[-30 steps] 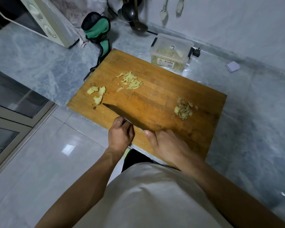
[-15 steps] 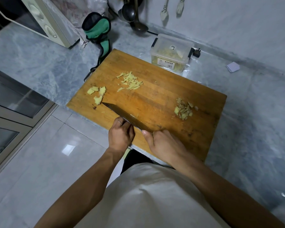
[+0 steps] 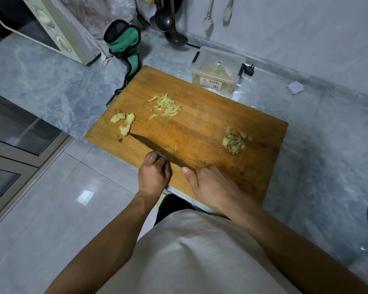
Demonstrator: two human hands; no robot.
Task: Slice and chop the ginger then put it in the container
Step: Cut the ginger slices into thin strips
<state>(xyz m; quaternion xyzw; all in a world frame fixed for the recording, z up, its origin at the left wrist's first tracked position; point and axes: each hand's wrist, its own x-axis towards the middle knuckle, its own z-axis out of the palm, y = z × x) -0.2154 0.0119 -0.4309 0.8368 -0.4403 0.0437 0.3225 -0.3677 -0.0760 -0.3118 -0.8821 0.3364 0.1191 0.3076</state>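
Three ginger heaps (image 3: 167,106) lie on the board (image 3: 261,166), the container (image 3: 218,73) beyond its far edge. Our right hand (image 3: 210,184) grips the knife (image 3: 155,146); our left hand (image 3: 154,175), curled, touches the blade. Next we likely gather and chop.

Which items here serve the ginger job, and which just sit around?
In use: knife, cutting board, ginger slices, shredded ginger, ginger scraps, container.

Idle: microwave, ladle, green mitt.
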